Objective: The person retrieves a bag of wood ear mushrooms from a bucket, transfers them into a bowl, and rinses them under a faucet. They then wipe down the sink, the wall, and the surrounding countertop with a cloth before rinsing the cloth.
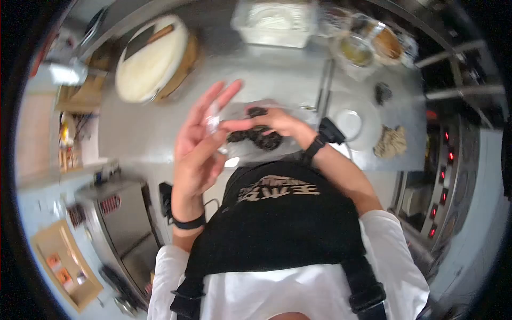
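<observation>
My left hand (200, 144) is raised above the worktop with its palm partly turned up and its fingers spread. A clear, shiny bit of plastic (213, 119) shows against its fingers; the blur hides how it sits there. Close by on the right, my right hand (278, 122) curls its fingers over dark, lumpy clumps (266, 140), whose kind I cannot make out. The clumps lie on thin clear plastic (293, 145) near the counter's front edge. My right fingers cover part of them.
On the steel worktop (138, 130), a cleaver (144, 42) lies on a round white board (152, 66) at the left. A clear tub (274, 24) stands at the back. Filled containers (356, 50), a white dish (348, 124) and a crumpled cloth (391, 142) are at right.
</observation>
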The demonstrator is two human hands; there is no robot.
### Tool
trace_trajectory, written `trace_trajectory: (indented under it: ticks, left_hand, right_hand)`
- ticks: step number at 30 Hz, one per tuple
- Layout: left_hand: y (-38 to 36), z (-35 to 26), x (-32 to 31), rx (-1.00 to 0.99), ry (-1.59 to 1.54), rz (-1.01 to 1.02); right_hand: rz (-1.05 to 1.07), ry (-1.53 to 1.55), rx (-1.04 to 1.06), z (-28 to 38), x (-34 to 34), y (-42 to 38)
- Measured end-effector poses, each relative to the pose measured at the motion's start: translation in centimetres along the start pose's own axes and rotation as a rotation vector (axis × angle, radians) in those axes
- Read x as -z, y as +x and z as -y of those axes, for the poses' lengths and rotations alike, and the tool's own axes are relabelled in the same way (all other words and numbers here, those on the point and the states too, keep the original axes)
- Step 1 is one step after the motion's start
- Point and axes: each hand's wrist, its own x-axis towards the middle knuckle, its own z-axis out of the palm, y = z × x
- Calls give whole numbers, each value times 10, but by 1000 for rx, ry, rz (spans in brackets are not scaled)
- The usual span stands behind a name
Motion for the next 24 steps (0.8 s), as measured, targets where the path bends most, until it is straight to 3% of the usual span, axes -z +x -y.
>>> trace_trajectory:
  ticks: [3, 7, 13, 16, 24]
  left_hand:
    - [6, 0, -11, 47, 140, -31]
    - [19, 9, -19, 7, 240, 48]
    - [43, 20, -32, 46, 274, 187]
    - [48, 24, -41, 34, 248, 188]
    - [49, 26, -42, 106, 117, 121]
  right_hand:
    - [-8, 13, 50, -7, 1, 3]
    - [33, 346, 211, 4, 5, -27]
    - [-52, 439, 332, 19, 18, -80]
    - [-24, 375, 520, 16, 37, -104]
    - [-483, 253, 463, 0, 104, -202]
